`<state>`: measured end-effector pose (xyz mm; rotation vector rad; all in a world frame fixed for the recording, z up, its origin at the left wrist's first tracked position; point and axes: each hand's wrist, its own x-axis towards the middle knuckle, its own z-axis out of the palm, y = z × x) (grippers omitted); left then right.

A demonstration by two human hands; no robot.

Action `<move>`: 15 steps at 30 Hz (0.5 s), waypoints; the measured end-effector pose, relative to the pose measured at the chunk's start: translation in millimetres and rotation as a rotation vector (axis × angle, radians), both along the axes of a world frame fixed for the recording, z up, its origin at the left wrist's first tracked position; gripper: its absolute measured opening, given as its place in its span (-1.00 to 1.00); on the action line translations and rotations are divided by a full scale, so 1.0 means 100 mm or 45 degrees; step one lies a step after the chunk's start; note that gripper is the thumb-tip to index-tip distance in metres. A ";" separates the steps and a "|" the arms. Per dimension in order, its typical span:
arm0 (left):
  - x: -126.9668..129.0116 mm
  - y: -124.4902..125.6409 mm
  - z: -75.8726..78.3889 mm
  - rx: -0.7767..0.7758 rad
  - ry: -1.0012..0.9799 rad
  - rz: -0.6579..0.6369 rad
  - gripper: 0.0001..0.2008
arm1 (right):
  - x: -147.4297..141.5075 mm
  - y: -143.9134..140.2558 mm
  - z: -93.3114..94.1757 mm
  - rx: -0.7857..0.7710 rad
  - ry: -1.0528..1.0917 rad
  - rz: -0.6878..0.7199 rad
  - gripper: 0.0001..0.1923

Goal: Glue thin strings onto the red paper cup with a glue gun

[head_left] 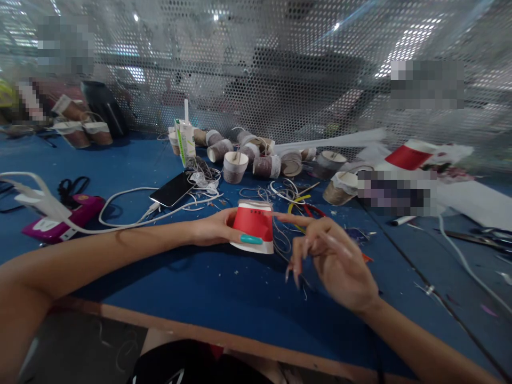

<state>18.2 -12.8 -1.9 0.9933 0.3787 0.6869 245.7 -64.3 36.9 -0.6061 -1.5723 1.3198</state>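
a blue work table (224,298) with a wooden front edge runs up to a perforated metal screen (280,69) at the back. the surface is cluttered with thread offcuts and loose wires.

left hand (218,228): closed around a red and white paper cup (254,225), which stands upside down on the table near the front centre. the thumb, with a teal nail, lies across the cup's front face; the fingers wrap behind it and cannot be seen in full. grip is firm contact, not a pinch.

right hand (332,256): holds nothing that can be made out. the index finger is stretched out and its tip touches the upper right edge of the cup. the other fingers are curled downward, loosely bent, nails pointing at the table. the hand is partly blurred.

surroundings: a row of twine-wrapped cups (260,157) lies behind the held cup, some upright, some on their sides. a smartphone (173,189) on a white cable (124,213) lies to the left of them, and a small carton with a straw (184,140) stands just behind it. a pink device (64,221) lies far left. another red cup (408,156) lies on its side at the right rear, among white paper sheets. more wrapped cups (84,133) stand at the far left rear
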 end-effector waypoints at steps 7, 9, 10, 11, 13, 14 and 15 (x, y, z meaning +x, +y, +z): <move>0.00 -0.03 0.02 0.140 0.115 0.048 -0.41 | 0.02 -0.06 -0.11 0.284 -0.316 0.199 -0.75; 0.00 -0.03 0.02 0.162 0.124 0.051 -0.41 | 0.03 -0.05 -0.11 0.271 -0.292 0.169 -0.78; 0.00 -0.03 0.02 0.167 0.128 0.052 -0.39 | 0.03 -0.05 -0.11 0.252 -0.274 0.149 -0.80; -0.01 -0.02 0.01 0.171 0.134 0.050 -0.38 | 0.02 -0.05 -0.11 0.231 -0.252 0.134 -0.82; -0.01 -0.02 0.01 0.185 0.147 0.043 -0.38 | 0.01 -0.04 -0.11 0.187 -0.197 0.110 -0.84; -0.01 -0.02 0.01 0.195 0.152 0.035 -0.38 | 0.01 -0.03 -0.11 0.167 -0.169 0.098 -0.85; -0.02 -0.02 0.01 0.203 0.157 0.028 -0.38 | 0.00 -0.02 -0.10 0.144 -0.145 0.077 -0.85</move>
